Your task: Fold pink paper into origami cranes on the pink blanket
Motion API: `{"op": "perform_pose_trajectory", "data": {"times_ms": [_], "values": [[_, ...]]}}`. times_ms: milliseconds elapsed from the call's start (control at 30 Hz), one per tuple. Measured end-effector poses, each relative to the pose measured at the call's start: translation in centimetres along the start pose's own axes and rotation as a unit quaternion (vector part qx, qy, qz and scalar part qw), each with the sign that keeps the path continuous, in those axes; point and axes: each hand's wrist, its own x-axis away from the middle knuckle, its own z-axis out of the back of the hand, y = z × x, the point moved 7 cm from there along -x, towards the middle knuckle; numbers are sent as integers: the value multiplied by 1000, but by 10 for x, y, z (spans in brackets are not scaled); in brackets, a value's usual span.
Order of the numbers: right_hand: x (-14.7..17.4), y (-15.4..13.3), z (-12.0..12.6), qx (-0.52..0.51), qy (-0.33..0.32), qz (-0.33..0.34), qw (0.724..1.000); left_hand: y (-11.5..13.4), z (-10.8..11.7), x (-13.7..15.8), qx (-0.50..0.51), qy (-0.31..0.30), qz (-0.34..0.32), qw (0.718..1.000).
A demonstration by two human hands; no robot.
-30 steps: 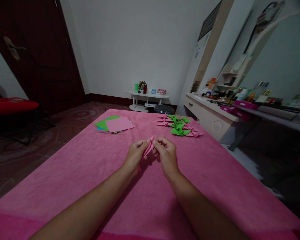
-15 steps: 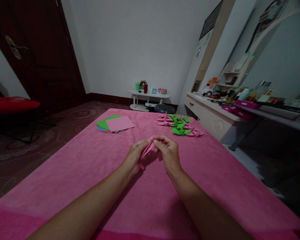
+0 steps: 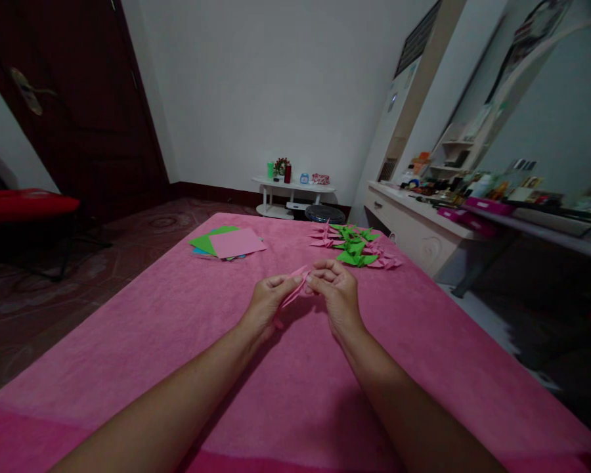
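Between my two hands is a piece of folded pink paper, held above the pink cloth. My left hand pinches it from the left, thumb on top. At its upper right part, my right hand grips it between thumb and curled fingers. The paper slants down toward my left palm, and some of it is hidden by the fingers. Beyond my hands on the right lie several folded paper cranes, a green crane and a pink crane among them.
A stack of square paper sheets, pink on top with green and blue beneath, lies at the far left of the cloth. Past the far edge stands a low white table. A dressing table with many small items is on the right; a red seat is left.
My right hand has shifted slightly to the right and turned a little. The pink paper has tilted flatter between my hands. The stack and the cranes have stayed where they were.
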Motion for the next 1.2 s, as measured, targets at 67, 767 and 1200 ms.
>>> {"op": "perform_pose_trajectory", "data": {"times_ms": [67,767,1200], "values": [[0,-1,0,-3,-4,-2,1000,4,-1,2,-21,2,-7,1000],[-2,-13,-5,77,-52,43,995,-9,-8,2,96,-55,86,990],[-1,-13,-5,44,-46,10,998,-1,-5,4,82,-39,66,994]]}}
